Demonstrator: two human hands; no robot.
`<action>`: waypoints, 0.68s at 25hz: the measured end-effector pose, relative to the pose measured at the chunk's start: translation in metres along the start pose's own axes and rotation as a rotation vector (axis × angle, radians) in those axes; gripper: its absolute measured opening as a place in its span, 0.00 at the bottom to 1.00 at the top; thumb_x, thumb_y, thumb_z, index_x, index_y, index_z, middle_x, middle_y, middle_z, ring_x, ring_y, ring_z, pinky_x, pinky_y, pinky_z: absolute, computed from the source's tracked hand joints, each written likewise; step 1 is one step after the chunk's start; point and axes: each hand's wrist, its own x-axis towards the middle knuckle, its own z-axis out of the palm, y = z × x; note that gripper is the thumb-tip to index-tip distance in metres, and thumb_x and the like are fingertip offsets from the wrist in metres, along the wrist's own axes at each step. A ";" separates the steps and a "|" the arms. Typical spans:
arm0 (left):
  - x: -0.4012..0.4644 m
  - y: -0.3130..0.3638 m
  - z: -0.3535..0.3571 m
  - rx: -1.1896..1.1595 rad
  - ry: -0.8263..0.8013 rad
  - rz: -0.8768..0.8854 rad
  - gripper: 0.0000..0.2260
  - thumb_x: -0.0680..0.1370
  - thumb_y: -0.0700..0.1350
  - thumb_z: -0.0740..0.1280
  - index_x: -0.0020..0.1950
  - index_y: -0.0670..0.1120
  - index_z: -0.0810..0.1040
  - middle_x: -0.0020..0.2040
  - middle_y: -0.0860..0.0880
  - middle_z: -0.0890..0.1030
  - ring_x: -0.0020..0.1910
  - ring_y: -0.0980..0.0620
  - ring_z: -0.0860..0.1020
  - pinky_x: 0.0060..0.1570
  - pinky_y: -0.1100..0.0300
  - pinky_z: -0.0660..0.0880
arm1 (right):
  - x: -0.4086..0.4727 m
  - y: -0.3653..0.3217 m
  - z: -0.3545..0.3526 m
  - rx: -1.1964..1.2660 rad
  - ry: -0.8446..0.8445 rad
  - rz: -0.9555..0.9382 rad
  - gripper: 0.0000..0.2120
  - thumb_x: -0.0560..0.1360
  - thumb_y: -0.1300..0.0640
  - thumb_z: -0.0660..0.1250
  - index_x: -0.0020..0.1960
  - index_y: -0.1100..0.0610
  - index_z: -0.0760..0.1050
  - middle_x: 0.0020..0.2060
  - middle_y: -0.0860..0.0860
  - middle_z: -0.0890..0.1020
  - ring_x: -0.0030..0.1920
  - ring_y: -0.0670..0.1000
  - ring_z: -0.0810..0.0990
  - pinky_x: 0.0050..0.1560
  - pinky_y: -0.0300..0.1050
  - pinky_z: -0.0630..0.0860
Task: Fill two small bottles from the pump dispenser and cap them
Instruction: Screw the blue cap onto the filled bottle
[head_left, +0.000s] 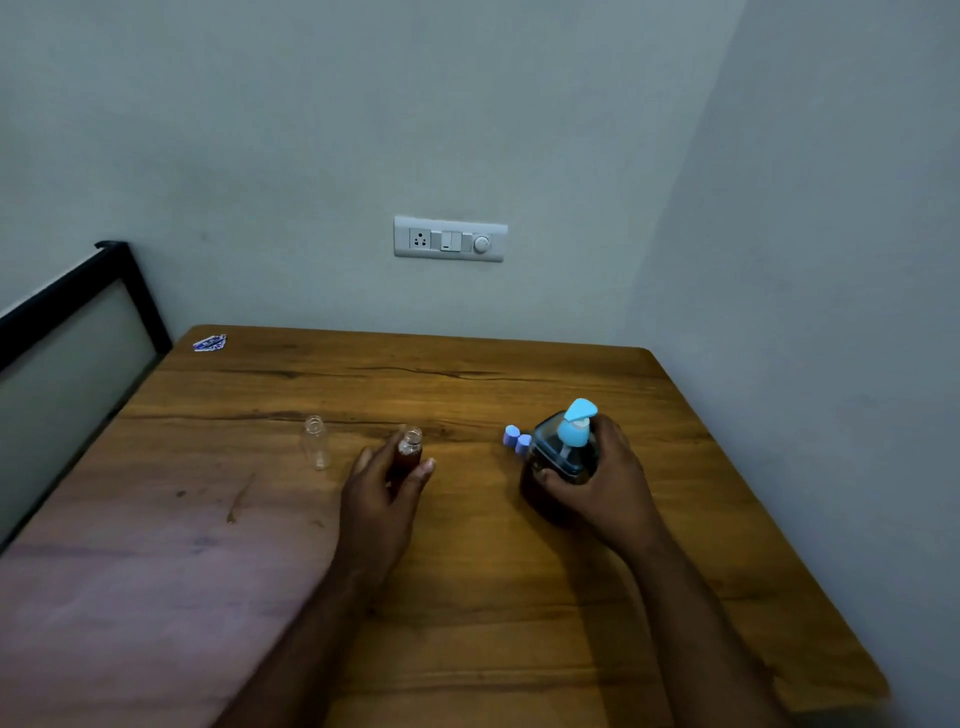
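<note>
Fingers and thumb of the left hand (382, 486) are seen curled round a small bottle (409, 451) holding dark brown liquid; the bottle stands upright on the wooden table (467, 597), its mouth uncapped. Fingers of the right hand (605, 480) are wrapped round the body of the pump dispenser (563, 460), thumb laid across the near side; the dispenser stands at about 3 o'clock from the filled bottle, well apart. Dark liquid is seen in its clear body, and a light blue pump head (579, 415) tops it.

A second small bottle (316, 442), clear and apparently empty, is noted at 9 o'clock from the filled one, near but not touching, upright and uncapped. Two small blue caps (517, 439) lie together on the table at 9 o'clock from the dispenser, just beside its wall; contact cannot be told.

At 11 o'clock, at the table's far corner, a small blue-and-white sticker (210, 342) is noted. A switch panel (450, 239) is mounted on the wall at 12 o'clock. A black frame (78, 291) is seen at 10 o'clock.
</note>
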 end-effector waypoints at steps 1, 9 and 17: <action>0.001 0.000 -0.001 0.004 0.004 0.009 0.20 0.80 0.46 0.73 0.72 0.47 0.78 0.62 0.49 0.81 0.61 0.54 0.80 0.61 0.56 0.79 | 0.004 0.003 -0.005 0.010 0.011 0.020 0.42 0.72 0.58 0.84 0.80 0.54 0.69 0.74 0.51 0.76 0.72 0.50 0.76 0.69 0.44 0.75; 0.012 -0.003 -0.002 0.020 -0.096 -0.011 0.18 0.77 0.43 0.77 0.65 0.53 0.82 0.58 0.55 0.85 0.57 0.62 0.81 0.60 0.64 0.78 | 0.033 0.023 -0.020 0.020 0.022 0.106 0.46 0.72 0.58 0.85 0.83 0.54 0.64 0.79 0.54 0.72 0.79 0.57 0.72 0.74 0.54 0.76; 0.015 -0.019 0.005 0.130 -0.048 0.083 0.17 0.74 0.43 0.79 0.62 0.53 0.83 0.54 0.56 0.82 0.54 0.62 0.81 0.51 0.76 0.74 | -0.020 -0.005 0.024 -0.031 0.546 -0.367 0.12 0.77 0.61 0.76 0.58 0.58 0.79 0.52 0.52 0.80 0.48 0.46 0.78 0.50 0.37 0.77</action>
